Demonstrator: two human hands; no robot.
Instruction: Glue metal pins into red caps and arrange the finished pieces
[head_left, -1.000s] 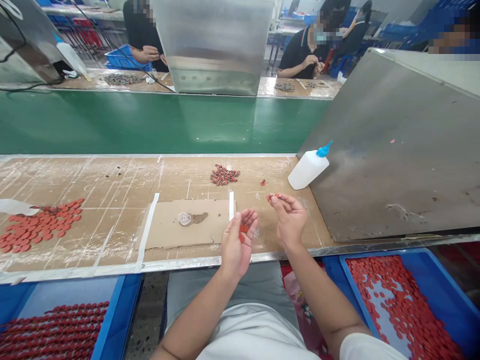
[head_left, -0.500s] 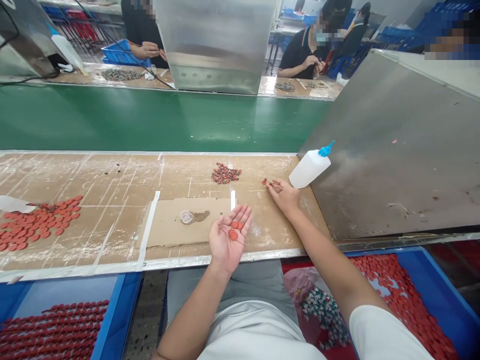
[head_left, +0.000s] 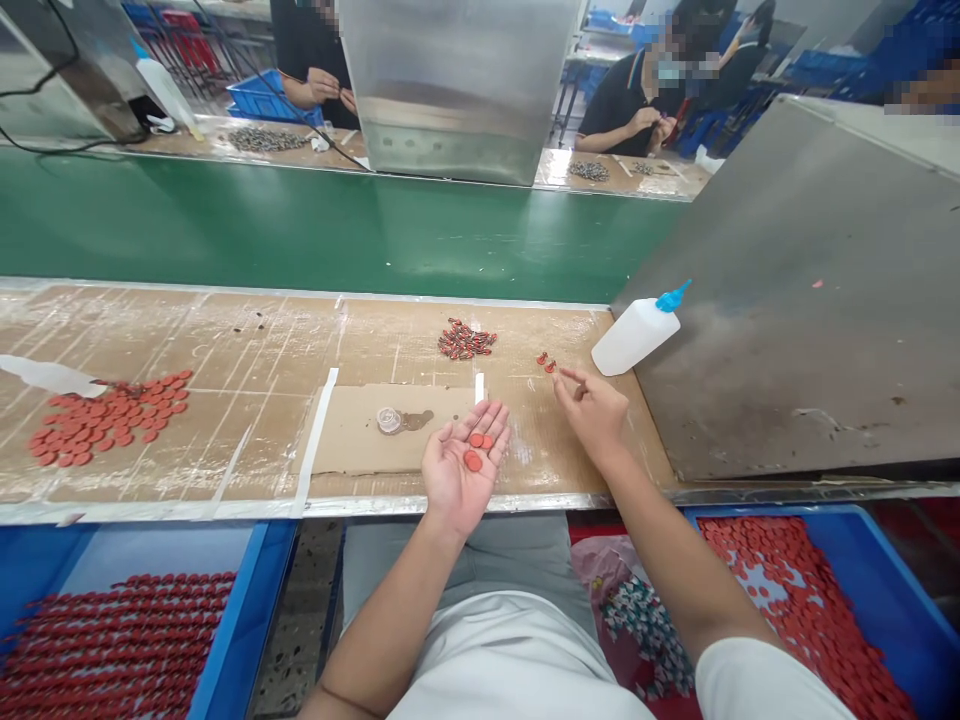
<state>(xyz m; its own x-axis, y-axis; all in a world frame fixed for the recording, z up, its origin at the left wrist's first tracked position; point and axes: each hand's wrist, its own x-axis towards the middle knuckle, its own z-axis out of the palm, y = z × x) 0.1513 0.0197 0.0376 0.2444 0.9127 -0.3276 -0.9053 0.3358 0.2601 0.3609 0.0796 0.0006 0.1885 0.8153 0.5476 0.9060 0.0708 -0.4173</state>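
Note:
My left hand [head_left: 459,475] is palm up above the table's front edge, with several red discs [head_left: 473,461] lying on the palm and fingers. To the right, my right hand [head_left: 592,410] is over the table, its fingertips beside two small red pieces [head_left: 546,362]. Its thumb and index finger are a little apart; nothing shows between them. A pile of small red and metallic parts [head_left: 466,341] lies farther back. Left of my left hand, a small clear round dish [head_left: 389,420] sits on a cardboard sheet [head_left: 345,440] beside a wet-looking stain.
A white bottle with a blue tip [head_left: 636,337] leans against a metal box [head_left: 795,300] on the right. Red discs [head_left: 112,415] are spread on the left of the table. Blue trays [head_left: 251,610] with red pieces stand below. People sit across a green strip [head_left: 300,220].
A second small red piece now lies on the table by my right fingertips, which have drawn back slightly. My left hand still holds the discs. The camera view has shifted a little.

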